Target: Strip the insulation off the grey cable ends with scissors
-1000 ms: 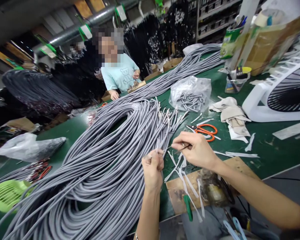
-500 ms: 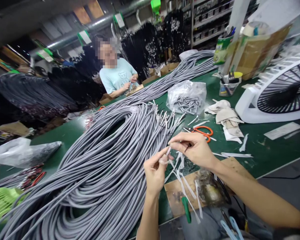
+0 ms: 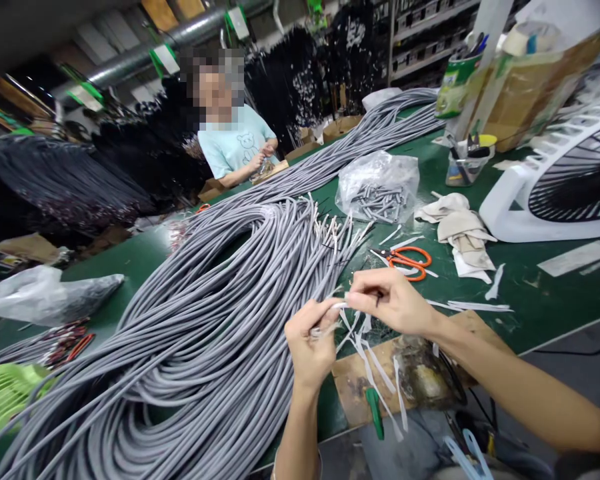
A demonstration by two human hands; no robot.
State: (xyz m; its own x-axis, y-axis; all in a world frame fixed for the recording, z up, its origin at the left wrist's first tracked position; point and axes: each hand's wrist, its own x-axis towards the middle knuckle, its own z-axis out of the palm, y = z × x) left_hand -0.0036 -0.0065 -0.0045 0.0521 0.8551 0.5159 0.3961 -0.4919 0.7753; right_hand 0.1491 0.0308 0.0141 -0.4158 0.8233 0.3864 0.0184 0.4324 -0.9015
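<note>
Above the near side of the green desk (image 3: 525, 293), both hands meet over a slender white piece (image 3: 340, 305). The left hand (image 3: 313, 340) pinches it between thumb and forefinger, the other fingers curled in; the right hand (image 3: 387, 300) grips it from the opposite side, fingertips almost touching those of the left. This two-sided pinch presumably steadies so thin an item close to the eye. A small dark object (image 3: 379, 298) shows among the right fingers, too little exposed to identify; whether the white piece joins a grey cable is likewise hidden by the left hand.

Left of the hands, grey cables (image 3: 215, 293) lie in broad loops, an arrangement that seems to confine their length to the desk. Their stripped ends (image 3: 333, 233) fan out together just beyond the hands, apparently so that each is easy to reach. Orange-handled scissors (image 3: 413, 263) rest just beyond the right hand, blades toward those ends, probably to be ready for use. Loose white strips (image 3: 375, 367) hang over a brown board (image 3: 350, 393) nearer the body. Farther back, a clear bag (image 3: 380, 190) gathers short grey pieces, likely to prevent scattering. Across the desk, a co-worker (image 3: 237, 150) has both hands together.
</note>
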